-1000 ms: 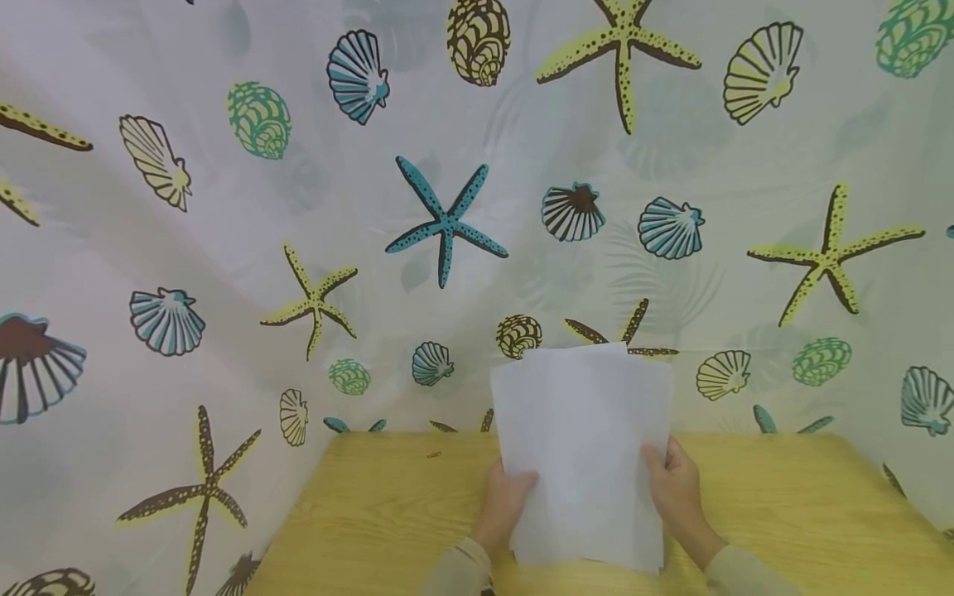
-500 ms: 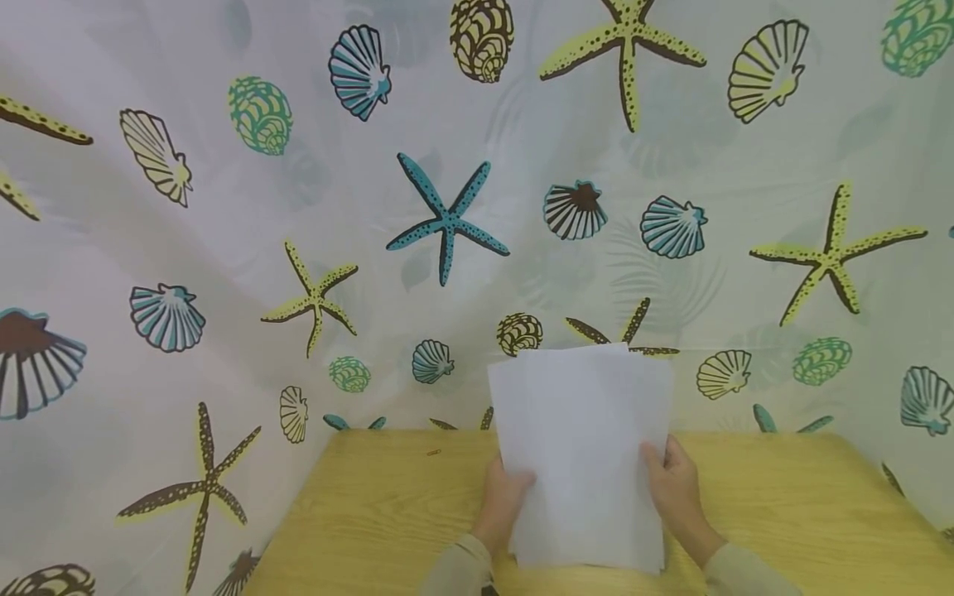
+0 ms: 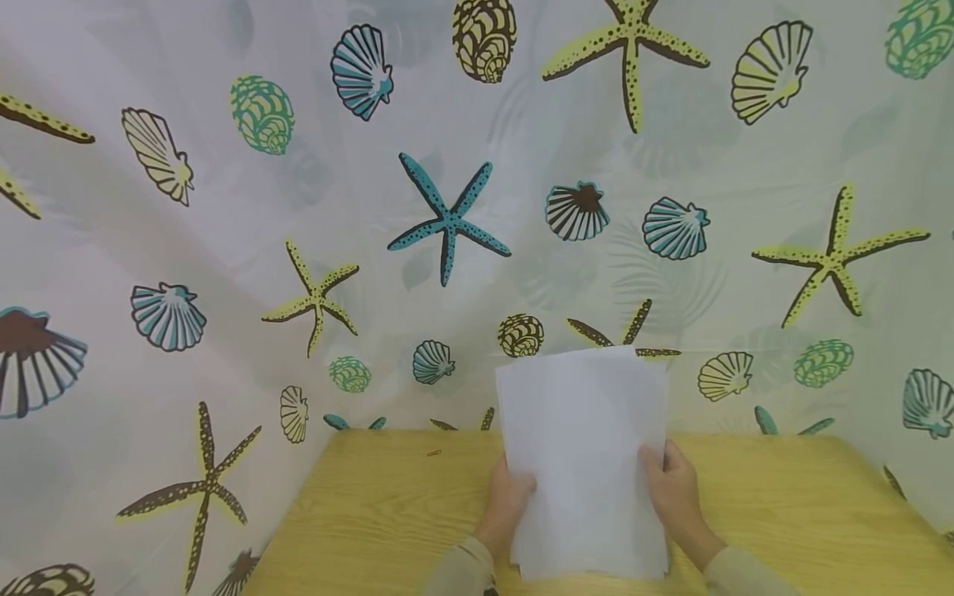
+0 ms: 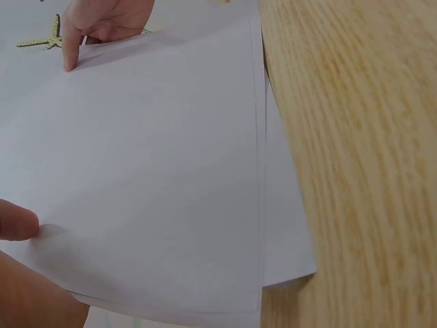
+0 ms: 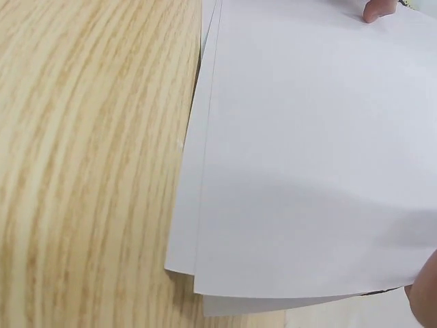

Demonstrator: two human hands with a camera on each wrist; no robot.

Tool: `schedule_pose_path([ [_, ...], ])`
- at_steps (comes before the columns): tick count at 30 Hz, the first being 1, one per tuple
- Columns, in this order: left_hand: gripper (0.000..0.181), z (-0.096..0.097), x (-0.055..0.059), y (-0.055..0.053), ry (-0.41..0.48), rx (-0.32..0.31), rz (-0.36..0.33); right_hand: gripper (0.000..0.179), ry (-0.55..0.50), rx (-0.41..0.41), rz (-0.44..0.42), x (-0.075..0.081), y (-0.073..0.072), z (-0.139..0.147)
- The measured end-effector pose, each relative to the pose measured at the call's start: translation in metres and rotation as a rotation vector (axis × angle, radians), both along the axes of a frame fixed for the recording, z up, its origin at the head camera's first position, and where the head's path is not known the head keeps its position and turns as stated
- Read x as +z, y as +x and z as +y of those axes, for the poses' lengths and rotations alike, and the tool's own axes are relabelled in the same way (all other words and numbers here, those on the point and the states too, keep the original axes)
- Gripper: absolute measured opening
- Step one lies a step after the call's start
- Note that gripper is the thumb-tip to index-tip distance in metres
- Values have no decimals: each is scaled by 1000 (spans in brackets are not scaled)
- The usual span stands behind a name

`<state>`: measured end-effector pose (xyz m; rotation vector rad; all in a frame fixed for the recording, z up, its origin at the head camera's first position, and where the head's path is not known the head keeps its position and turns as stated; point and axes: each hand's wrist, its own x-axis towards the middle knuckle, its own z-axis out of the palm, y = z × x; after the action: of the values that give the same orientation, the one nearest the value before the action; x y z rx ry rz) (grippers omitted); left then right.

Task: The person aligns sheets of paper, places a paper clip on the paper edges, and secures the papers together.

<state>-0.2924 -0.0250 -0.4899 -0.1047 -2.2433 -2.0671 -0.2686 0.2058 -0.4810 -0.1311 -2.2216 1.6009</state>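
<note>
A stack of white paper sheets [image 3: 585,463] stands nearly upright at the middle of the table, its lower edge at the wood. My left hand [image 3: 508,501] grips the left side, thumb on the front sheet and fingers behind. On the opposite side my right hand [image 3: 674,492] holds the stack the same way. The sheets are not flush: in the left wrist view a rear sheet [image 4: 283,205] sticks out past the front one, and in the right wrist view the corners of the paper [image 5: 184,232] are staggered near the table.
The light wooden table [image 3: 387,513] carries a small reddish-orange paper clip [image 3: 435,453] to the back left. A white curtain [image 3: 417,314] printed with starfish and shells hangs behind the table and along both sides.
Both hands keep their grip. The front sheets have shifted slightly right and down, and the uneven edges at the top and bottom of the stack look different. The clip stays put.
</note>
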Motion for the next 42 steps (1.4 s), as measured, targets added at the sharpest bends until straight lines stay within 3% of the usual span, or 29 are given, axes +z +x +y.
schedule_pose_path([
  [6, 58, 0, 1, -4, -10, -4, 11, 44, -14, -13, 13, 3, -2, 0],
  [15, 63, 1, 2, -3, -49, 68, 74, 45, -49, 23, -19, 4, -1, 0],
  [21, 62, 1, 0, 1, -53, 47, 125, 40, -61, 13, -20, 1, -3, -1],
  [28, 64, 2, -3, -1, -94, 24, 119, 40, -46, 7, 2, 0, -3, -2],
  [33, 70, 2, -2, -3, -66, 9, 113, 40, -62, 6, 0, 2, -3, -1],
  [42, 63, 3, -2, -1, -75, 32, 147, 36, -77, 8, -27, 3, -4, -1],
])
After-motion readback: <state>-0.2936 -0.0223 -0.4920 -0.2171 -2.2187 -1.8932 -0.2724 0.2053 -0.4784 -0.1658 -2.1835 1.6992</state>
